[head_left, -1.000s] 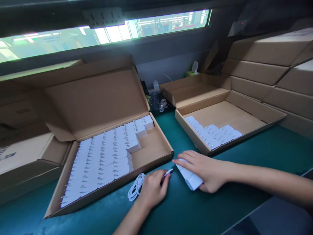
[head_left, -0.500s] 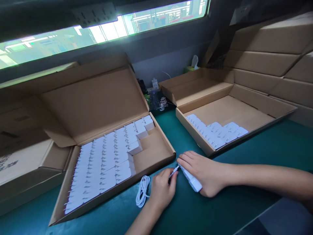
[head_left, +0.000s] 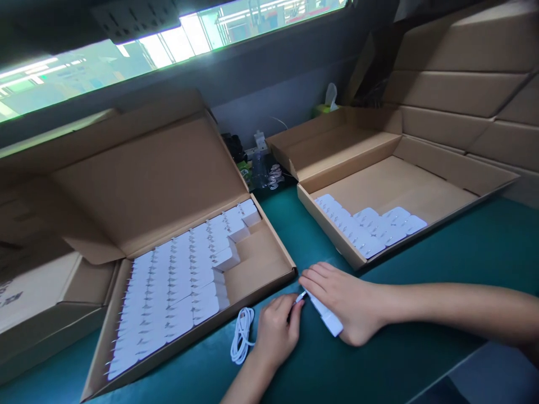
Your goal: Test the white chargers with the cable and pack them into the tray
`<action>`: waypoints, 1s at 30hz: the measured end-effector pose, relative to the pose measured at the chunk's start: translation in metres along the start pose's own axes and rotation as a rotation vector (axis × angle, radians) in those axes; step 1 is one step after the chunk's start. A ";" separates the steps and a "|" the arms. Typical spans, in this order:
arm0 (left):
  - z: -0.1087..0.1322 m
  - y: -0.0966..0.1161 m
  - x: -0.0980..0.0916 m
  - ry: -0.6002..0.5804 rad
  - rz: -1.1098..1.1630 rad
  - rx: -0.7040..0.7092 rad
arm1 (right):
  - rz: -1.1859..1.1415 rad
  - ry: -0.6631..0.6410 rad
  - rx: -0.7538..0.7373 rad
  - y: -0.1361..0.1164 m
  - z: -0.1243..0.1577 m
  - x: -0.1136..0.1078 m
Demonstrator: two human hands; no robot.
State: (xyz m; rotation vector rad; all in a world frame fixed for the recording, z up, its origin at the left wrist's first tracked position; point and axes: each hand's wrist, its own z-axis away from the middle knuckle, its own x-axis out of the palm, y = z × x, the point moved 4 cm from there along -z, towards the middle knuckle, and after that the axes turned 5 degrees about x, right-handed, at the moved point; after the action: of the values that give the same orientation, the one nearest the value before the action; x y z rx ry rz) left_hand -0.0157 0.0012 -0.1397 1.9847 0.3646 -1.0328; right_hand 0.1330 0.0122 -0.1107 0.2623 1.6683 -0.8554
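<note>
Carton, second carton right, cable (in front)

This is a factory packing station: a green-topped workbench, open cardboard trays lined with white power adapters, stacked cartons, and a window onto a brightly lit production floor.

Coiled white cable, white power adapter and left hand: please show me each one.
Coiled white cable (head_left: 242,336): head view, middle of coil.
White power adapter (head_left: 326,317): head view, uncovered body.
Left hand (head_left: 278,331): head view, back of hand.
</note>
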 end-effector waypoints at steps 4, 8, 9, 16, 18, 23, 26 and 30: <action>0.000 0.000 -0.001 0.034 -0.036 0.026 | -0.002 -0.003 0.001 0.000 -0.001 0.000; -0.001 0.004 -0.002 0.040 -0.020 0.017 | -0.005 0.003 0.000 0.000 -0.001 -0.002; -0.001 0.005 -0.003 0.041 -0.017 0.014 | -0.001 0.004 0.001 0.000 -0.001 -0.003; -0.003 0.008 -0.004 0.044 -0.021 0.023 | 0.032 0.009 0.003 0.000 0.000 -0.003; -0.003 0.008 -0.004 0.049 -0.019 0.028 | 0.032 0.007 0.004 0.000 0.000 -0.003; -0.005 0.008 -0.001 0.050 -0.002 0.022 | 0.020 0.005 0.004 0.001 0.000 -0.002; -0.008 0.010 0.001 0.065 0.020 0.006 | 0.014 0.012 0.003 0.000 0.000 -0.001; -0.011 0.013 0.003 0.085 0.041 -0.012 | 0.000 0.018 0.013 0.000 -0.001 -0.001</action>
State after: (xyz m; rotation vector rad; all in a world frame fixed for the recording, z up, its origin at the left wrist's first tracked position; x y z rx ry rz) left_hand -0.0006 0.0019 -0.1320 2.0215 0.3737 -0.9215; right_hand 0.1322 0.0128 -0.1098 0.2796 1.6797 -0.8659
